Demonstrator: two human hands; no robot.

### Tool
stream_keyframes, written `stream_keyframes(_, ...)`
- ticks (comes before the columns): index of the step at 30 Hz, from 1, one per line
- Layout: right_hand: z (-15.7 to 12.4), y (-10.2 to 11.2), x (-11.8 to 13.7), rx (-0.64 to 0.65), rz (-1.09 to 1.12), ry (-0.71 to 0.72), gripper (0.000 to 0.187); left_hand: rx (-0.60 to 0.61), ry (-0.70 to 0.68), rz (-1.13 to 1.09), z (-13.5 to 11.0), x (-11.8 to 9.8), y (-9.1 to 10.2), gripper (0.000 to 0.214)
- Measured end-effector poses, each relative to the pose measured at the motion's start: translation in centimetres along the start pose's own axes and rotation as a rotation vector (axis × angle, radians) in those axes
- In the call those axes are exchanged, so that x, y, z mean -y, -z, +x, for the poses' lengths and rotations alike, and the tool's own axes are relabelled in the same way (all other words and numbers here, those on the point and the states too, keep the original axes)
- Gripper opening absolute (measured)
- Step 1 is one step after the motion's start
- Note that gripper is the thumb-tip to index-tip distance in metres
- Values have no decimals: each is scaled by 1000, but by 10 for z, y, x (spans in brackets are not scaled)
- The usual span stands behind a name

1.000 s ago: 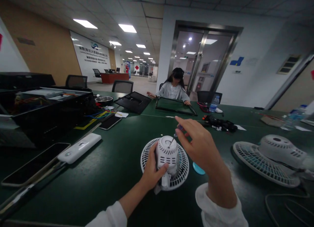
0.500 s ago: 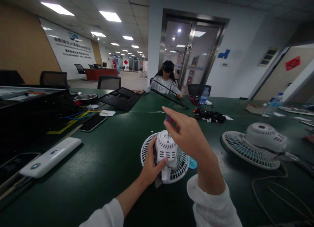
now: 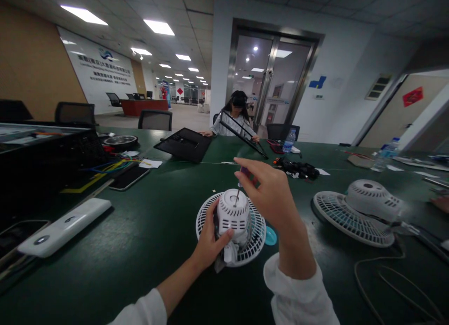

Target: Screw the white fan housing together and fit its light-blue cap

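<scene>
A white fan motor housing (image 3: pixel 234 217) stands on a round white fan grille (image 3: pixel 257 243) in front of me. My left hand (image 3: pixel 210 238) wraps round the housing's left side, thumb across its front. Above it, my right hand (image 3: pixel 268 187) grips a screwdriver (image 3: pixel 238 189) by its dark purplish handle, which the fingers partly hide. The thin shaft slants down into the top of the housing; its tip is out of sight in the opening there. Just right of the grille lies a small light-blue round piece (image 3: pixel 270 236).
A second fan housing on a grille (image 3: pixel 354 222) sits at the right, its cable trailing. At the left are a white power bank-like box (image 3: pixel 66 227), a phone (image 3: pixel 129 177) and a black case (image 3: pixel 45 161). A person (image 3: pixel 235 117) opposite holds a black frame (image 3: pixel 245 137) near a black panel (image 3: pixel 184 145).
The screwdriver leans more than before, its handle tipped to the right. The person opposite has shifted the black panel and frame slightly. My view has turned a little.
</scene>
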State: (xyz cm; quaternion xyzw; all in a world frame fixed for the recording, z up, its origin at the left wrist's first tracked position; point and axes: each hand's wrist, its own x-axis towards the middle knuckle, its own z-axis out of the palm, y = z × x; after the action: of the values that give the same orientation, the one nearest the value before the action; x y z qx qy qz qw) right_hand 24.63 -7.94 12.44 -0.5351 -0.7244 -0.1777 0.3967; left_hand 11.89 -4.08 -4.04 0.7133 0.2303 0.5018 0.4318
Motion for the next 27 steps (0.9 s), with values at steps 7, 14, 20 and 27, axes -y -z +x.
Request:
stream_keyframes(7, 4, -11, -2, 6, -126, -63, 33, 15, 25, 2, 1, -3, 2, 67)
stream_keyframes(14, 2, -9, 2, 15, -50, -48, 26, 10, 23, 1, 1, -2, 2, 69)
stream_keyframes(20, 4, -14, -1, -1, -75, -55, 28, 8, 31, -8, 0, 0, 2, 69)
stream_keyframes(27, 3, -15, -1, -33, -44, -11, 26, 19, 52, -3, 0, 1, 2, 69)
